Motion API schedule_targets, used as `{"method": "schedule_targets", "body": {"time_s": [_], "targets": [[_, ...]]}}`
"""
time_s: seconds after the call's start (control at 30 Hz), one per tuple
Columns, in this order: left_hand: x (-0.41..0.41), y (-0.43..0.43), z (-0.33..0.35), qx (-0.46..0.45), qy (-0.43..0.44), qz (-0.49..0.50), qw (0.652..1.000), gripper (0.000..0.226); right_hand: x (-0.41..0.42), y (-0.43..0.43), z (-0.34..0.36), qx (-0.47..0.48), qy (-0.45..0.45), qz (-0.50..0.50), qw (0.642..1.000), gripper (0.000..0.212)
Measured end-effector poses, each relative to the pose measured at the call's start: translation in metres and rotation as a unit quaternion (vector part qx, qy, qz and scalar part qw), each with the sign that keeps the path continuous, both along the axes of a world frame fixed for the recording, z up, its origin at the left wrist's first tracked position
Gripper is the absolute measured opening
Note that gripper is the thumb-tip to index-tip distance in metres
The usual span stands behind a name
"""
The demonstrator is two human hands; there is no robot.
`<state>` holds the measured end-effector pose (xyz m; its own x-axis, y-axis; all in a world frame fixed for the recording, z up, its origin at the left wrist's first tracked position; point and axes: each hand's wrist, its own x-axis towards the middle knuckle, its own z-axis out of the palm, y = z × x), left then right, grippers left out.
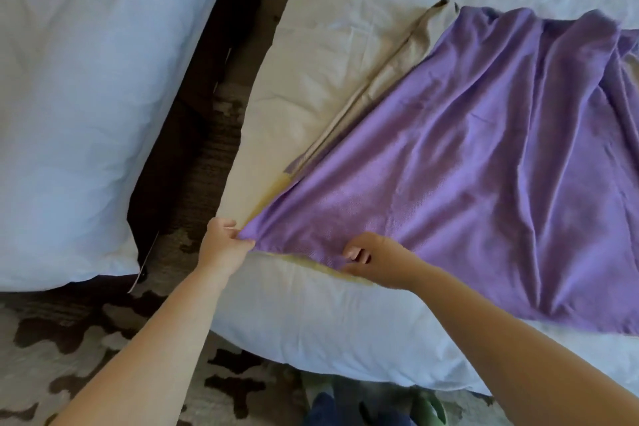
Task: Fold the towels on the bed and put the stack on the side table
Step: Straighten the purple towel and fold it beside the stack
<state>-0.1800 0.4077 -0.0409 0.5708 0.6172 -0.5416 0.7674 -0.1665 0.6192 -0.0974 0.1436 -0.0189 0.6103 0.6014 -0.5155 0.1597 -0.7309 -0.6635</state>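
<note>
- Beneath both hands, the bed (pixel 339 86) stretches ahead, its corner edge by the wrists; a carpet (pixel 204 156) gap and a second bed (pixel 76 97) lie left.
- One purple towel (pixel 466 166) spreads ahead-right, rumpled.
- One beige towel (pixel 397 62) and one yellow towel (pixel 273 194) peek from under it.
- The left hand (pixel 221 242) pinches the purple towel's corner; the right hand (pixel 373 259) curls round its near edge.

Three towels: purple towel (pixel 466 166), beige towel (pixel 408 55), yellow towel (pixel 273 192). Two beds: left bed (pixel 86 97), right bed (pixel 345 332). Two hands: left hand (pixel 221 242), right hand (pixel 377 259).
</note>
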Motion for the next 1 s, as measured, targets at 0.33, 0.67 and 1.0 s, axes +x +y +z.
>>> {"method": "schedule_targets", "body": {"time_s": [0.33, 0.67, 1.0], "targets": [[0.083, -0.008, -0.016, 0.042, 0.049, -0.147, 0.987, 0.063, 0.072, -0.028, -0.018, -0.011, -0.049, -0.197, 0.979, 0.005], [0.227, -0.050, -0.013, 0.031, -0.081, -0.220, 0.972, 0.033, 0.178, -0.029, -0.012, 0.043, -0.046, -0.251, 0.966, 0.005], [0.368, -0.081, -0.002, -0.120, -0.149, -0.201, 0.961, 0.028, 0.330, -0.025, 0.003, 0.055, -0.094, -0.372, 0.922, 0.013]]}}
